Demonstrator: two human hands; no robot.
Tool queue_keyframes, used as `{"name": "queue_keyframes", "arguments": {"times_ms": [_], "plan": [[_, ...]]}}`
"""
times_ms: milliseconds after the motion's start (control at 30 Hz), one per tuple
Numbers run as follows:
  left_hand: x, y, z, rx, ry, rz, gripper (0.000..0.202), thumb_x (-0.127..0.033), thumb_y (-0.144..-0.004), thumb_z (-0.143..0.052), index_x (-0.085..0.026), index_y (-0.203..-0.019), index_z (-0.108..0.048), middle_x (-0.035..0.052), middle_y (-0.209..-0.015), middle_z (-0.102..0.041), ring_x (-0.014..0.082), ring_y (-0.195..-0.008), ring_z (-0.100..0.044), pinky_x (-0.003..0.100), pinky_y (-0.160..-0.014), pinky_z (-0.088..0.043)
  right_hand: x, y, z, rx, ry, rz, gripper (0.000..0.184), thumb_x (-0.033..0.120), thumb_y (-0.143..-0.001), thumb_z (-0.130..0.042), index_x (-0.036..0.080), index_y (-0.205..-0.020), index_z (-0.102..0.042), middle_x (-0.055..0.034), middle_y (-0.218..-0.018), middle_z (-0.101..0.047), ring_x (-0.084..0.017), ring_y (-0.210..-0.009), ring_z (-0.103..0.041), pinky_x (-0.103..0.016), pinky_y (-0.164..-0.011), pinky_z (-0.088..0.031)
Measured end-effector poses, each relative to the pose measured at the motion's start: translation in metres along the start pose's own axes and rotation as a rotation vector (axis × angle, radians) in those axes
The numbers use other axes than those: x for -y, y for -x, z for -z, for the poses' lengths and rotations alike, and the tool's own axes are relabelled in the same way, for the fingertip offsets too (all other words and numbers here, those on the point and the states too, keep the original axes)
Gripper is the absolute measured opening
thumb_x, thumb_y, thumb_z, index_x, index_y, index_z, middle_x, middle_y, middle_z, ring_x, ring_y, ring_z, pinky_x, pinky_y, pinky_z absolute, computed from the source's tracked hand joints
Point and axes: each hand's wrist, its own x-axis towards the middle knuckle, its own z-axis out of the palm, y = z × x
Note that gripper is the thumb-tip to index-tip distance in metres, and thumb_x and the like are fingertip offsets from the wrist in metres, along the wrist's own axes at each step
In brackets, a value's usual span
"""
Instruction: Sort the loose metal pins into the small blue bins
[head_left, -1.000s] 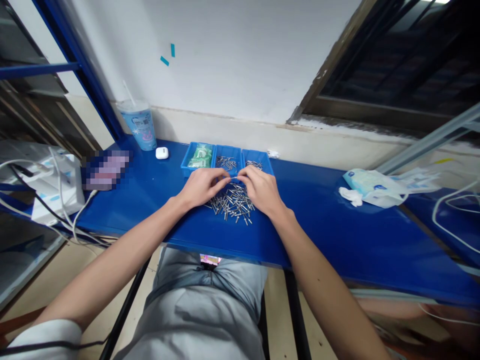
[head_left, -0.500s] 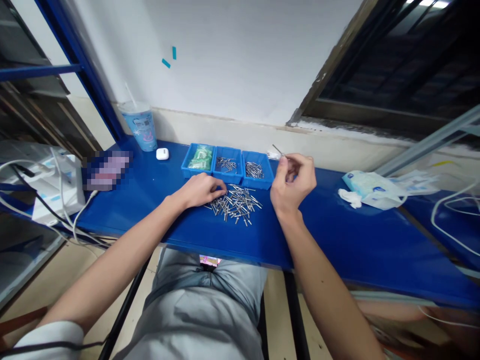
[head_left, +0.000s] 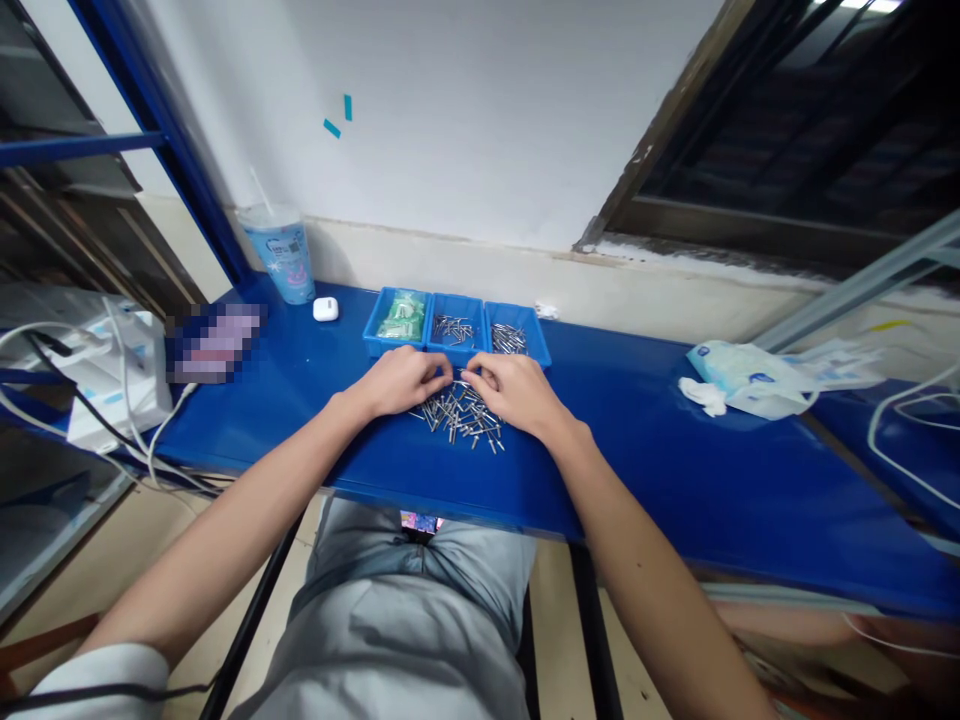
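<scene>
A loose pile of metal blind rivets (head_left: 469,415), thin pins with thicker collars, lies on the blue table. At its left upper edge rests my left hand (head_left: 405,382), thumb and forefinger curled together in a pinch. From the right, my right hand (head_left: 517,388) reaches over the pile, its fingers also pinched, tips a small gap from the left fingertips. Whatever sits between either set of fingertips is too small to make out. Just behind the hands are the middle blue bin (head_left: 456,352) and right blue bin (head_left: 544,345), both with similar metal pieces inside.
The left blue bin (head_left: 373,345) holds green-and-clear packets. Farther left are a white earbud case (head_left: 325,309), a lidded cup with a straw (head_left: 281,260) and a white power strip with cables (head_left: 120,380). A tissue pack (head_left: 750,380) lies on the right.
My right hand has come down and left from beside the right bin, where it held up a rivet, to the pile. My left hand has stayed in place.
</scene>
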Motion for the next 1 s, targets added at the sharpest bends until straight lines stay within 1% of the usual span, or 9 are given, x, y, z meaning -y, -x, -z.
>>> {"name": "queue_keyframes", "arguments": {"times_ms": [100, 200, 367, 433, 500, 600, 700, 800, 1000], "plan": [[-0.0034, 0.0009, 0.0025, -0.087, 0.053, 0.023, 0.023, -0.033, -0.100, -0.053, -0.019, -0.102, -0.070, -0.0010, -0.063, -0.063, 0.0136, -0.052, -0.050, 0.029, -0.058, -0.029, -0.0008, 0.0001, -0.0018, 0.027, 0.006, 0.001, 0.018, 0.034, -0.099, -0.059, 0.023, -0.093, -0.072, 0.0011, -0.065, -0.062, -0.016, -0.061, -0.055, -0.030, -0.063, -0.035], [-0.0054, 0.0016, 0.0029, -0.121, 0.095, 0.025, 0.022, -0.033, -0.100, -0.053, -0.018, -0.104, -0.068, -0.0013, -0.064, -0.064, 0.0132, -0.053, -0.050, 0.028, -0.058, -0.030, -0.0024, 0.0004, -0.0002, -0.003, 0.003, 0.009, 0.022, 0.034, -0.102, -0.055, 0.023, -0.097, -0.073, -0.0010, -0.073, -0.069, -0.017, -0.064, -0.059, -0.031, -0.066, -0.038], [-0.0092, 0.0015, 0.0017, -0.095, 0.136, -0.037, 0.026, -0.037, -0.106, -0.048, -0.019, -0.109, -0.066, 0.0017, -0.079, -0.070, 0.0145, -0.063, -0.057, 0.026, -0.062, -0.035, -0.0006, 0.0004, 0.0006, -0.032, -0.010, 0.036, 0.028, 0.036, -0.106, -0.050, 0.023, -0.097, -0.074, -0.0040, -0.086, -0.076, -0.019, -0.074, -0.065, -0.032, -0.072, -0.041], [-0.0103, 0.0013, 0.0017, -0.087, 0.134, -0.064, 0.027, -0.038, -0.106, -0.048, -0.019, -0.110, -0.067, 0.0032, -0.086, -0.073, 0.0154, -0.068, -0.061, 0.026, -0.066, -0.038, 0.0006, 0.0004, -0.0004, -0.021, -0.012, 0.034, 0.029, 0.035, -0.106, -0.049, 0.022, -0.097, -0.073, -0.0045, -0.087, -0.076, -0.020, -0.076, -0.066, -0.032, -0.073, -0.041], [-0.0107, 0.0012, 0.0017, -0.093, 0.127, -0.080, 0.027, -0.038, -0.107, -0.048, -0.020, -0.109, -0.068, 0.0043, -0.090, -0.074, 0.0162, -0.072, -0.063, 0.027, -0.069, -0.040, 0.0011, 0.0006, -0.0014, -0.006, -0.023, 0.019, 0.025, 0.035, -0.105, -0.051, 0.023, -0.102, -0.072, -0.0033, -0.083, -0.074, -0.019, -0.073, -0.065, -0.031, -0.071, -0.041], [-0.0102, 0.0012, 0.0016, -0.110, 0.116, -0.077, 0.028, -0.039, -0.107, -0.049, -0.020, -0.108, -0.069, 0.0044, -0.090, -0.074, 0.0165, -0.072, -0.063, 0.027, -0.068, -0.040, 0.0009, 0.0009, -0.0021, -0.008, -0.063, 0.023, 0.020, 0.033, -0.102, -0.056, 0.023, -0.115, -0.068, -0.0007, -0.079, -0.070, -0.017, -0.067, -0.060, -0.030, -0.068, -0.041], [-0.0097, 0.0012, 0.0012, -0.103, 0.106, -0.073, 0.028, -0.038, -0.107, -0.049, -0.021, -0.107, -0.070, 0.0037, -0.087, -0.073, 0.0162, -0.070, -0.062, 0.027, -0.066, -0.039, 0.0014, 0.0010, -0.0014, -0.043, -0.060, 0.079, 0.016, 0.029, -0.103, -0.053, 0.022, -0.108, -0.067, -0.0029, -0.088, -0.070, -0.017, -0.071, -0.059, -0.030, -0.070, -0.041], [-0.0097, 0.0011, 0.0010, -0.087, 0.103, -0.071, 0.028, -0.038, -0.107, -0.049, -0.021, -0.105, -0.071, 0.0032, -0.084, -0.071, 0.0160, -0.069, -0.060, 0.027, -0.066, -0.038, 0.0026, 0.0011, -0.0006, -0.054, -0.036, 0.102, 0.019, 0.029, -0.105, -0.050, 0.022, -0.102, -0.067, -0.0052, -0.096, -0.070, -0.017, -0.075, -0.059, -0.031, -0.072, -0.041], [-0.0111, 0.0005, 0.0016, -0.083, 0.097, -0.061, 0.030, -0.036, -0.107, -0.047, -0.020, -0.105, -0.071, 0.0041, -0.085, -0.072, 0.0165, -0.070, -0.061, 0.028, -0.068, -0.039, 0.0017, 0.0008, -0.0024, -0.040, -0.051, 0.097, 0.017, 0.030, -0.105, -0.051, 0.022, -0.108, -0.066, -0.0056, -0.098, -0.071, -0.019, -0.079, -0.062, -0.032, -0.074, -0.043]]}}
